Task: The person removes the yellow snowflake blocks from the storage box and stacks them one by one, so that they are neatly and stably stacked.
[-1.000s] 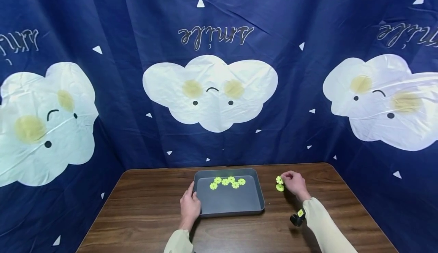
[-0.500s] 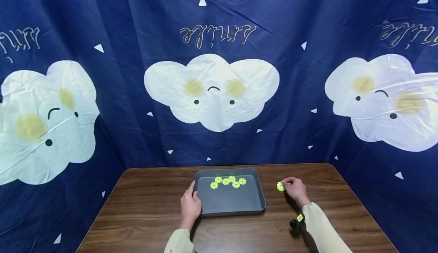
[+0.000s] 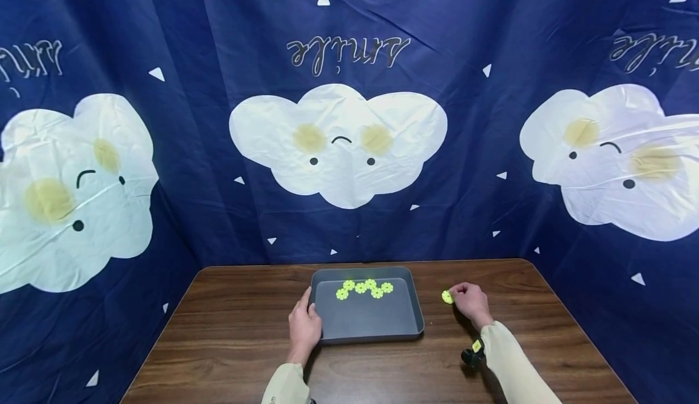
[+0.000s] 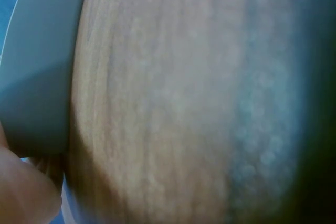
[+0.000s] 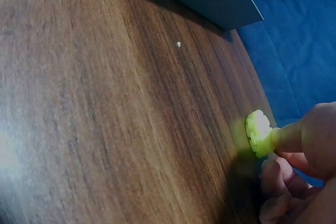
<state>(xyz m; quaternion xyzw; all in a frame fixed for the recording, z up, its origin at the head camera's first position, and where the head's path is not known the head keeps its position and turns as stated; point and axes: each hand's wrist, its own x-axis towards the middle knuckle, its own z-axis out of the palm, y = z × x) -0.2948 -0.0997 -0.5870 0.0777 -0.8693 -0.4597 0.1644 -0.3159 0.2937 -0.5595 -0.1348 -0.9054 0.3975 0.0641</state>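
My right hand [image 3: 471, 303] pinches a yellow-green flower-shaped disc [image 5: 258, 134] between thumb and fingertips, low over the wooden table to the right of the tray. In the head view the same disc [image 3: 447, 296] shows as one round shape, and whether another lies under it I cannot tell. A dark grey rectangular tray [image 3: 371, 322] lies left of it, with several matching flower discs [image 3: 361, 288] in a zigzag row toward its far side. Against the tray's left wall rests my left hand [image 3: 304, 330], fingers stretched along it; its thumb [image 4: 26, 190] shows near the corner in the left wrist view.
The brown wooden table [image 3: 229, 343] carries the tray and discs. A blue curtain [image 3: 349, 234] with white clouds closes off the back and sides. A tiny pale speck [image 5: 178, 44] lies on the wood between tray and right hand.
My right hand has come down slightly toward the near side with its disc. Two flower discs showed apart there earlier; now one shape shows. My left hand and the tray stay put.
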